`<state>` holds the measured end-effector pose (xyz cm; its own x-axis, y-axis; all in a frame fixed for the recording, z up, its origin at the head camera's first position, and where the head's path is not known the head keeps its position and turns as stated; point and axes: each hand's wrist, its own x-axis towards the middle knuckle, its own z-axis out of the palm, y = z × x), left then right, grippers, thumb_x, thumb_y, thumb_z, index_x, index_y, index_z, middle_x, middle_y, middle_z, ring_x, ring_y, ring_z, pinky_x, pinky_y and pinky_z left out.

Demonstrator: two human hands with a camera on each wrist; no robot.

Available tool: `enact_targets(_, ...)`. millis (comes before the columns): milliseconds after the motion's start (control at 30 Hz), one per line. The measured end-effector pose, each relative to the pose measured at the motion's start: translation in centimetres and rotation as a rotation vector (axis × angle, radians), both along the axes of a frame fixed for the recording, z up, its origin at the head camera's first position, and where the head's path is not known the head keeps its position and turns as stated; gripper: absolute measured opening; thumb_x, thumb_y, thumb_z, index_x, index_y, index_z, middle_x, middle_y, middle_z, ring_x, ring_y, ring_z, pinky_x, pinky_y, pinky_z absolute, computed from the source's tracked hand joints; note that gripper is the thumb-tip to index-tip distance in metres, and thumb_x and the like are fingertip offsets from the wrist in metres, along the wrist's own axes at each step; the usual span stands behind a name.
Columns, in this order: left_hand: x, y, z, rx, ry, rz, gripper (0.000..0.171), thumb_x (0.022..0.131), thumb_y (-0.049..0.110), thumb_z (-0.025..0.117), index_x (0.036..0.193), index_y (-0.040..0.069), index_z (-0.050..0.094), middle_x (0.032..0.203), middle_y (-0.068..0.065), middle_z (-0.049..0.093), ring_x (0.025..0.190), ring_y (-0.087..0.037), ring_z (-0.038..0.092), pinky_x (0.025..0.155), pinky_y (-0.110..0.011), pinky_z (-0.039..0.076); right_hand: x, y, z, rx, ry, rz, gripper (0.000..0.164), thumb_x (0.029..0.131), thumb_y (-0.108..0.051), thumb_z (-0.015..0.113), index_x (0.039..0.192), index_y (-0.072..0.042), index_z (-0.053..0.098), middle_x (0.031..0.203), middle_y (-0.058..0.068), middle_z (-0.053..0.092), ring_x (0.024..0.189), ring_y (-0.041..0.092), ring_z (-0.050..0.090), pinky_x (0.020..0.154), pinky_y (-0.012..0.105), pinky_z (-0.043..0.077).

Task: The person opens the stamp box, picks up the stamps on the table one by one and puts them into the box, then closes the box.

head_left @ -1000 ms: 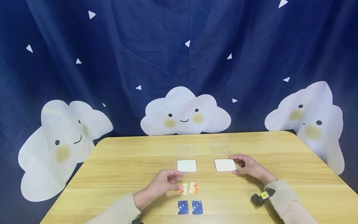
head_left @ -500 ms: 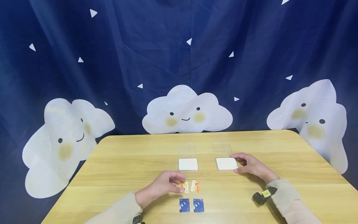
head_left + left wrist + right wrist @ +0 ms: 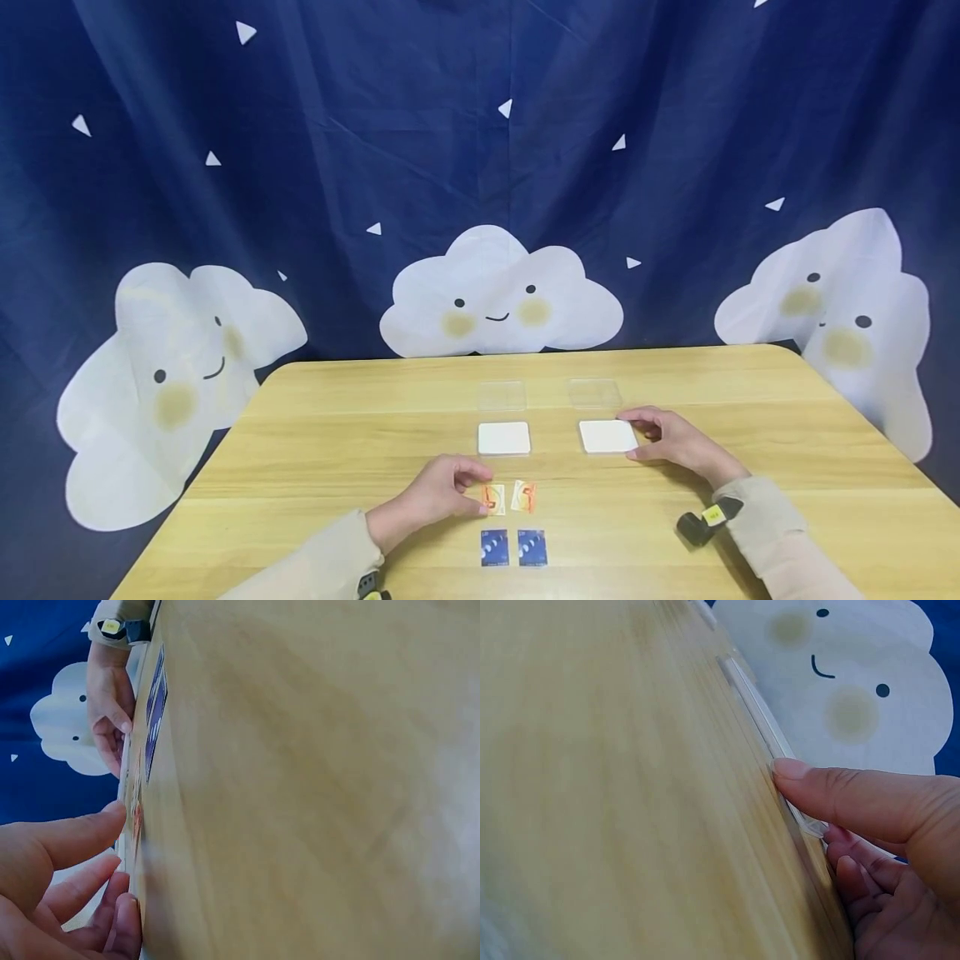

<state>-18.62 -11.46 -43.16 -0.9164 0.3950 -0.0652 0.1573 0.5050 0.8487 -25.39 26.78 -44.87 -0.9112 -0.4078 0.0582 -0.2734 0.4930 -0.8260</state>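
At the near edge of the wooden surface (image 3: pixel 322 483), on the left, a beige left sleeve (image 3: pixel 307 557) carries a small black and yellow device (image 3: pixel 369 585) at its cuff. To the right of it, two blue stamps lie side by side with a slight gap between them, the left one (image 3: pixel 494 547) and the right one (image 3: pixel 532 547), each printed with a row of pale discs. Farther right, a beige right sleeve (image 3: pixel 776 529) bears a black band (image 3: pixel 697 528) with a yellow label.

Just beyond the blue pair lie two orange and cream stamps. The left orange stamp (image 3: pixel 494 498) lies at the left hand (image 3: pixel 437 494), whose thumb is at its left edge; the fingers are spread from the thumb and loosely bent, and I cannot tell whether they touch it. The right orange stamp (image 3: pixel 523 497) lies just beside, slightly tilted.

Farther off are two white pads with clear edges: the left pad (image 3: pixel 503 437), and the right pad (image 3: pixel 607 436), which the right hand (image 3: pixel 678 442) pinches by its right side, thumb at the near corner, fingers at the far one.

Behind each pad lies a clear plastic lid, left (image 3: pixel 502 396) and right (image 3: pixel 595 392). Beyond the surface hangs a navy curtain (image 3: pixel 337 108) with smiling clouds (image 3: pixel 502 304) and white triangles (image 3: pixel 506 108).
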Motion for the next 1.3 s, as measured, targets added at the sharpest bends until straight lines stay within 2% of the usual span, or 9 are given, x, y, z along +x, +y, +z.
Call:
enact_targets(267, -0.18, 0.21, -0.34, -0.045, 0.056, 0.009, 0.037, 0.064, 0.004, 0.083, 0.099, 0.006, 0.071, 0.100, -0.001, 0.061, 0.083, -0.014, 0.050, 0.071, -0.021, 0.044, 0.05, 0.06, 0.05, -0.010, -0.008, 0.001, 0.059, 0.073, -0.013, 0.079, 0.124, 0.005, 0.054, 0.119, 0.021, 0.056, 0.099, 0.023, 0.051, 0.080, 0.023, 0.043)
enact_targets(533, 0.00, 0.20, -0.08, -0.066, 0.108, 0.001, 0.032, 0.063, 0.004, 0.083, 0.093, 0.005, 0.071, 0.097, -0.003, 0.061, 0.080, -0.015, 0.050, 0.068, -0.021, 0.044, 0.01, 0.02, 0.09, -0.014, -0.010, -0.004, 0.059, 0.073, -0.012, 0.079, 0.124, 0.005, 0.054, 0.119, 0.020, 0.056, 0.098, 0.023, 0.051, 0.079, 0.023, 0.043)
enact_targets(800, -0.16, 0.26, -0.04, -0.093, 0.108, 0.005, 0.028, 0.063, 0.005, 0.084, 0.088, 0.007, 0.071, 0.089, 0.001, 0.058, 0.077, -0.014, 0.049, 0.065, -0.021, 0.042, 0.08, -0.04, 0.07, -0.007, -0.008, -0.007, 0.060, 0.073, -0.013, 0.079, 0.125, 0.004, 0.055, 0.119, 0.020, 0.056, 0.098, 0.024, 0.050, 0.079, 0.023, 0.043)
enact_targets(1300, -0.35, 0.41, -0.03, -0.092, 0.080, 0.010, 0.030, 0.061, 0.001, 0.083, 0.085, 0.008, 0.067, 0.088, 0.001, 0.056, 0.077, -0.014, 0.047, 0.065, -0.022, 0.041, 0.09, 0.00, 0.01, -0.020, -0.001, -0.008, 0.059, 0.073, -0.012, 0.079, 0.124, 0.005, 0.055, 0.118, 0.020, 0.056, 0.098, 0.022, 0.050, 0.080, 0.022, 0.042)
